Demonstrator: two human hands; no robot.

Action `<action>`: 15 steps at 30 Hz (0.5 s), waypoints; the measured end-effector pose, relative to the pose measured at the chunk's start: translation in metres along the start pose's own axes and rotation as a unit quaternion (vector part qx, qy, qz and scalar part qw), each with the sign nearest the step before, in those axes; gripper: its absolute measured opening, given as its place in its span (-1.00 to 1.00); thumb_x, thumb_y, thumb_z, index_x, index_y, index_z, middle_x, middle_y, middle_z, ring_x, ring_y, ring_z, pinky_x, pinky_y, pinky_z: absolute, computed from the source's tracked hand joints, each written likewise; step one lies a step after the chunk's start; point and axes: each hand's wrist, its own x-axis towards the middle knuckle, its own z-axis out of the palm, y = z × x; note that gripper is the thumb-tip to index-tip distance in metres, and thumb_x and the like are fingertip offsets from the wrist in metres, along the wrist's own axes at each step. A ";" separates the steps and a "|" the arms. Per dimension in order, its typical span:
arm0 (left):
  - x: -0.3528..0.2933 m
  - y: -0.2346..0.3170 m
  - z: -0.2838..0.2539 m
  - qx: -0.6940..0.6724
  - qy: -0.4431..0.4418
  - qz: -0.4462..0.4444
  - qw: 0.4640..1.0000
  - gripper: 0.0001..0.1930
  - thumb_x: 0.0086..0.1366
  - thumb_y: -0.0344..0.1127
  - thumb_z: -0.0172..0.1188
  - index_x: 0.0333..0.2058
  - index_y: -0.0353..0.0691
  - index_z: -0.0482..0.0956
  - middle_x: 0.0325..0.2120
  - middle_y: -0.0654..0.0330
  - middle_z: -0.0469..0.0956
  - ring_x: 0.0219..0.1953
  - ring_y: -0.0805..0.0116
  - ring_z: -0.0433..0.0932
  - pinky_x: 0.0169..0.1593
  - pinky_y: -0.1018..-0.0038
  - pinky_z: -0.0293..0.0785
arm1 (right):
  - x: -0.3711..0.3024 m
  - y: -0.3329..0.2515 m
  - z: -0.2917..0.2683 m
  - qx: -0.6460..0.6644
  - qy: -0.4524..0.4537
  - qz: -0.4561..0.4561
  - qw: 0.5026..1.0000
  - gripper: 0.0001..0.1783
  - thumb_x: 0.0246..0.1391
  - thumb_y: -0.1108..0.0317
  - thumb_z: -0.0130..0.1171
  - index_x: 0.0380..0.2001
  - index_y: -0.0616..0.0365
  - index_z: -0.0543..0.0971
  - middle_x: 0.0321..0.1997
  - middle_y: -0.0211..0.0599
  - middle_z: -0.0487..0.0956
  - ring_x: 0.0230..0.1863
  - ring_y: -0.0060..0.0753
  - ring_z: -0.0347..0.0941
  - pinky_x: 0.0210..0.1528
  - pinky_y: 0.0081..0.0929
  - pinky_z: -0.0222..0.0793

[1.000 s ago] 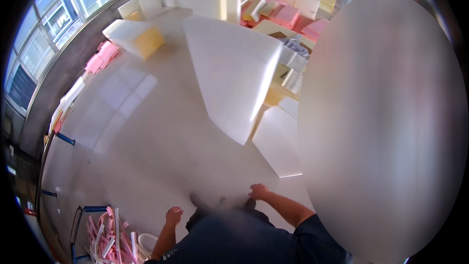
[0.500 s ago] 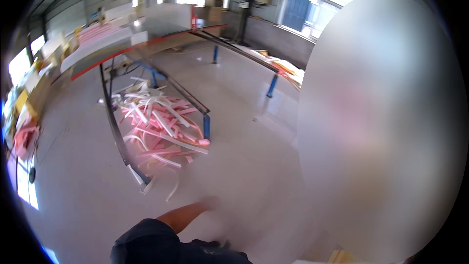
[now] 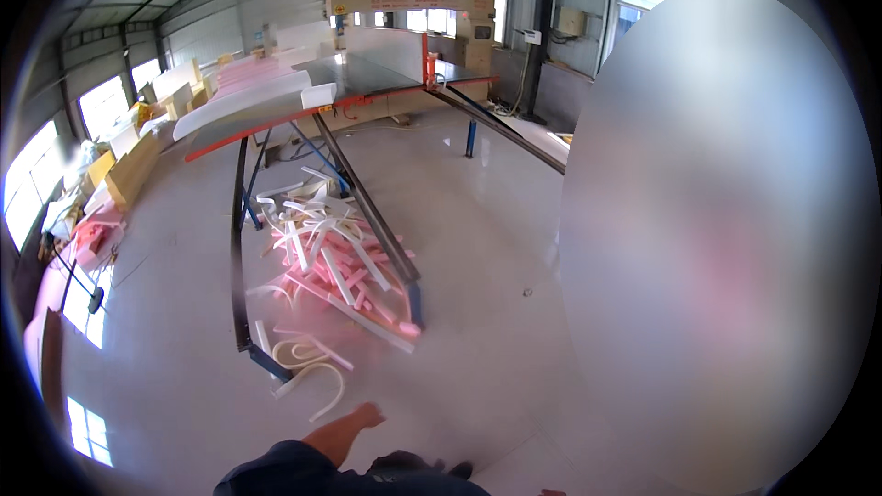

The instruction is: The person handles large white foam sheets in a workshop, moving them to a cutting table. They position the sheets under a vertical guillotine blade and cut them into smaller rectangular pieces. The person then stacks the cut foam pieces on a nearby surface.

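Observation:
My left hand [image 3: 370,415] hangs in front of my body, above the grey floor, at the end of a bare forearm below a dark sleeve. It looks small and a little smeared, so its fingers do not show clearly. Nearest to it lies a curled cream foam strip [image 3: 342,392]. Beyond that, pink and white foam offcuts [image 3: 335,262] are heaped between dark metal rails. Only a sliver of my right hand [image 3: 554,493] shows at the lower edge, with its fingers hidden.
A long machine table [image 3: 367,80] with a red edge carries a white foam slab [image 3: 248,101]; a beige machine frame [image 3: 478,41] stands behind. Dark rails [image 3: 367,207] slope toward me. Foam blocks [image 3: 138,170] line the left wall. A blurred oval covers the right side.
The machine table and offcut heap now sit farther right in view, which has turned left and grown sharper. My left hand is lower and nearer my body.

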 end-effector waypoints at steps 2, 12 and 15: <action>0.006 -0.024 0.019 0.018 -0.051 -0.037 0.998 -0.45 0.27 0.16 -0.11 -0.13 -0.19 0.60 -0.06 -0.03 0.52 0.05 0.01 0.46 0.09 0.08 0.37 | 0.063 0.011 -0.052 -0.133 0.021 -0.068 0.989 -0.71 -0.02 0.06 0.11 -0.45 0.03 0.62 -0.47 -0.34 0.57 -0.34 -0.24 0.54 -0.33 -0.27 0.44; 0.097 -0.070 -0.004 -0.177 -0.117 -0.091 0.973 -0.38 0.18 0.20 0.06 0.01 -0.19 0.53 0.02 -0.02 0.48 0.13 0.10 0.40 0.16 0.22 0.33 | 0.350 -0.090 -0.253 -0.122 0.240 -0.307 0.913 -0.89 -0.10 0.36 0.13 -0.59 0.11 0.59 -0.64 -0.30 0.56 -0.66 -0.39 0.49 -0.63 -0.41 0.41; 0.162 -0.064 -0.043 -0.310 0.052 -0.056 0.948 -0.45 0.15 0.07 0.12 -0.01 -0.20 0.54 -0.04 -0.03 0.52 0.06 0.11 0.46 0.12 0.26 0.37 | 0.400 -0.051 -0.259 -0.199 0.163 -0.342 0.904 -0.88 -0.18 0.17 0.17 -0.58 -0.09 0.59 -0.56 -0.38 0.60 -0.51 -0.32 0.55 -0.48 -0.16 0.43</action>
